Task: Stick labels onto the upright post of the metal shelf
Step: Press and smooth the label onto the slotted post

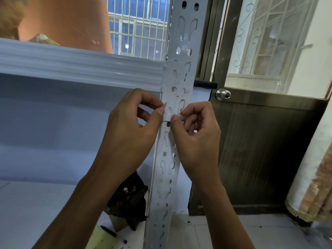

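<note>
While the shelf beam (71,63) ran across the left side, the left hand (131,128) pinched the left edge of a white label (168,115) between thumb and forefinger. The label lay against the front of the upright post (180,69), just below the beam joint. The right hand (196,135) pinched its right edge with curled fingers. Further right stood a door (260,150) with a round knob (223,94).

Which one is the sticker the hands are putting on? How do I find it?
Find the tall grey post full of holes at the shelf's corner. Halfway up, the left hand and right hand pinch a small white label against it. It sits right between the thumbs, paler than the bare metal below.
</note>
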